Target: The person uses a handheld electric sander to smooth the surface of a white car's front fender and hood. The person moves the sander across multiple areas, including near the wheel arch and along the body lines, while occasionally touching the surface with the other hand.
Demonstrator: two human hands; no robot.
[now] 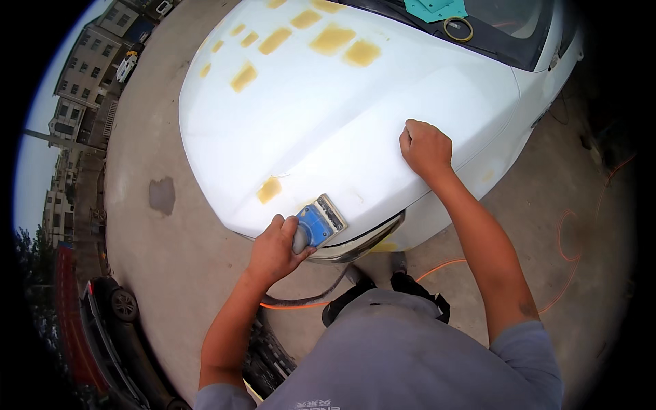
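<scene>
My left hand (275, 251) is wrapped round the grey knob of a blue hand sander (314, 225). The sander's flat pad lies on the front edge of a white car hood (294, 123), close to the headlight. Just beyond it is a tan filler patch (269, 190). My right hand (427, 147) is closed in a fist and leans on the hood further right; nothing sticks out of it, though its palm side is hidden. More tan patches (333, 39) are scattered over the far part of the hood.
Teal sheets (437, 8) and a roll of tape (458, 29) lie by the windshield. A dark hose (301, 301) and an orange hose (441, 266) run across the concrete near my feet. A dark car (109, 335) stands at the lower left, with buildings (85, 68) behind.
</scene>
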